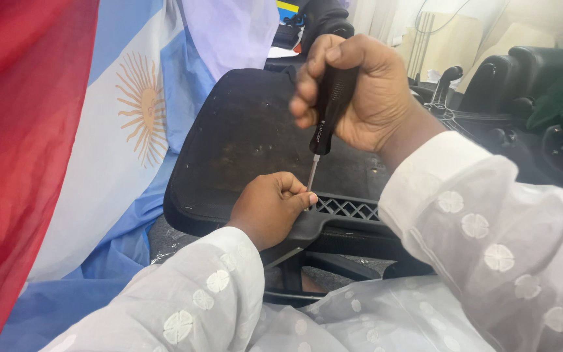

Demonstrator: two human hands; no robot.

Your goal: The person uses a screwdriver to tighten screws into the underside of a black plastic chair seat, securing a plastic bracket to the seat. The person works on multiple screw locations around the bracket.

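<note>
The screwdriver (329, 111) stood nearly upright over the near edge of the upturned chair seat (242, 137), the right hand (360, 91) above and the left hand (272, 205) below at its tip. A flag (118, 130) hung left; another chair (522, 78) stood behind, right.

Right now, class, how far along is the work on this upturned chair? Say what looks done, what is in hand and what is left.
Done: the black chair seat lies underside up. In hand: the right hand grips a black-handled screwdriver held upright, tip down at the seat's edge, where the left hand pinches beside the shaft. Left: the screw itself is hidden by the fingers, so whether it is in or out cannot be told.
</note>
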